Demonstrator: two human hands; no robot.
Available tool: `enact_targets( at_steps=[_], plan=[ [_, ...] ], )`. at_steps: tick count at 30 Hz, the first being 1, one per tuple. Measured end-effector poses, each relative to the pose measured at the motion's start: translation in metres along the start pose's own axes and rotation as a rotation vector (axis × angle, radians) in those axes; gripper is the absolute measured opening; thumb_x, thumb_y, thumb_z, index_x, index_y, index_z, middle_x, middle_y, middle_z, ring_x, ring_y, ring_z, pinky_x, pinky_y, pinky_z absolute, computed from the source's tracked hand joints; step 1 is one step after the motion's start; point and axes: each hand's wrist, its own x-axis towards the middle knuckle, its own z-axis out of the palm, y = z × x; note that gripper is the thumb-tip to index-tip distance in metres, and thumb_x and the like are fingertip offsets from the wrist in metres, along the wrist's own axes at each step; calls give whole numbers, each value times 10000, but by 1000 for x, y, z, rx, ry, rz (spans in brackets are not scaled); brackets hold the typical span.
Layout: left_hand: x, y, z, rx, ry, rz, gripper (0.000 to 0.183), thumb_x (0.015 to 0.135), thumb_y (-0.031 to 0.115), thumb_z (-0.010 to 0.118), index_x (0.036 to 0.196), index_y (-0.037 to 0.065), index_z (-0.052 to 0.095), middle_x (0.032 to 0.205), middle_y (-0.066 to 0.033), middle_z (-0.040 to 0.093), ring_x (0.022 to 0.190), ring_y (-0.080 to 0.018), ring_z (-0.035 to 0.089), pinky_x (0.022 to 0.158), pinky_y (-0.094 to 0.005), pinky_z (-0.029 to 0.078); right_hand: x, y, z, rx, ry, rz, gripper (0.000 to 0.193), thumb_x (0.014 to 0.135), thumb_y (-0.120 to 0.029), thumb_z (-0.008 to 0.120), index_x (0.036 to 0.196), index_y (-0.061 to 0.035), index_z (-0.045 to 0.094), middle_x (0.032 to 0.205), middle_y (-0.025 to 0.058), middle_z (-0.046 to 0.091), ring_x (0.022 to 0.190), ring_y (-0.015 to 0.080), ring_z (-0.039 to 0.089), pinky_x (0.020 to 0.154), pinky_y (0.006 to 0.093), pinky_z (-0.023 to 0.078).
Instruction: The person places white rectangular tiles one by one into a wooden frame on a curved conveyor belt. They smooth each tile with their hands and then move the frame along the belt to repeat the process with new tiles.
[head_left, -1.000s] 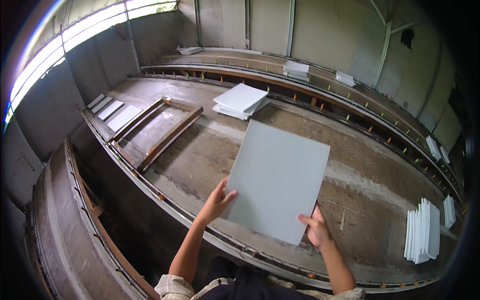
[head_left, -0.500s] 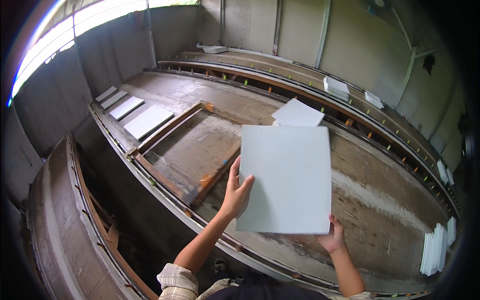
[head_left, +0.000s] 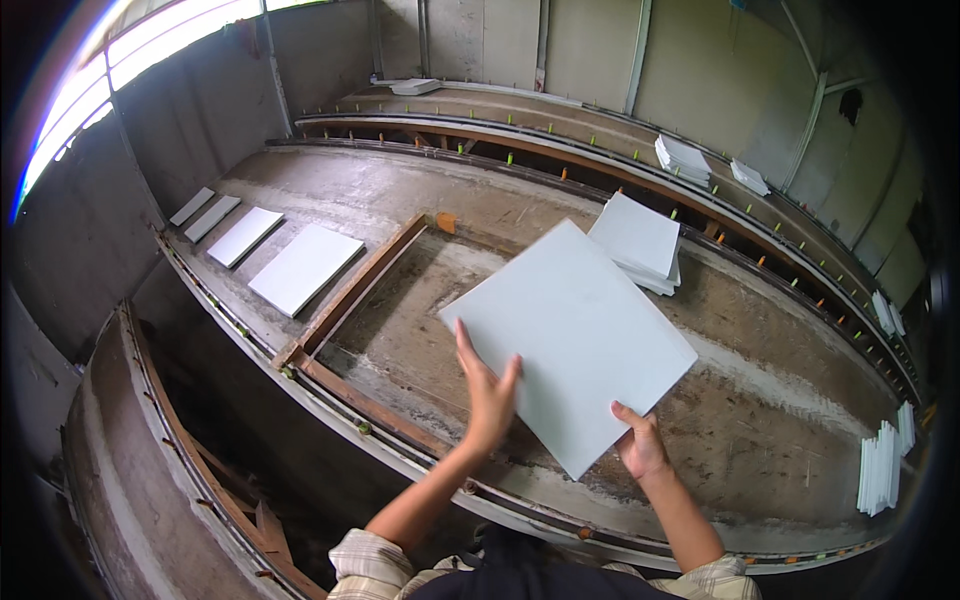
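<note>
A flat white rectangular board (head_left: pixel 585 340) is held in front of me over the long table (head_left: pixel 760 450), its corners turned like a diamond. My left hand (head_left: pixel 488 402) is closed on its left side, thumb against the face and fingers along the edge. At the lower right edge, my right hand (head_left: pixel 643 447) grips the board with the thumb on top; its other fingers are partly hidden behind. Just beyond the board lies a stack of similar white boards (head_left: pixel 637 237), partly covered by it. Left of the held board, a wooden frame (head_left: pixel 370 395) rests on the tabletop.
Several white boards, including a large one (head_left: pixel 307 268), lie in a row at the table's left end. Another stack (head_left: pixel 683 160) sits on the far bench, and upright boards (head_left: pixel 879 470) stand at the right end. A second table (head_left: pixel 110 450) curves along the lower left.
The board has turned from upright to a diamond angle and tilted flatter. My left hand has shifted slightly right, and my right hand has moved a little left and up. The view has shifted.
</note>
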Motion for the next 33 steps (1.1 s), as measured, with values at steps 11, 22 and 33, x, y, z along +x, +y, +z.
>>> enact_targets(
  at_steps=[11,22,33],
  plan=[
    [119,-21,-145,54,-503,-117,665,838,259,655,1349,23,300,1256,-181,462,1187,-244,434,1014,-370,328,38,15,45,-460,-164,-29,576,733,-179,707,1205,42,460,1111,143,548,1050,246,522,930,358,389],
    [174,-65,-206,-508,-66,-276,510,864,151,488,1287,45,223,1193,-170,393,1078,-209,426,937,-339,355,72,76,169,401,-170,-348,606,908,-511,394,1307,-56,427,1316,57,462,1192,215,416,1010,373,294],
    [181,-90,-216,-396,-85,-169,365,926,174,460,1228,28,317,1108,-111,453,1015,-156,443,916,-295,347,151,101,212,-99,530,-508,699,837,-140,627,1396,-118,208,1321,110,375,1192,223,397,982,376,330]
  ],
)
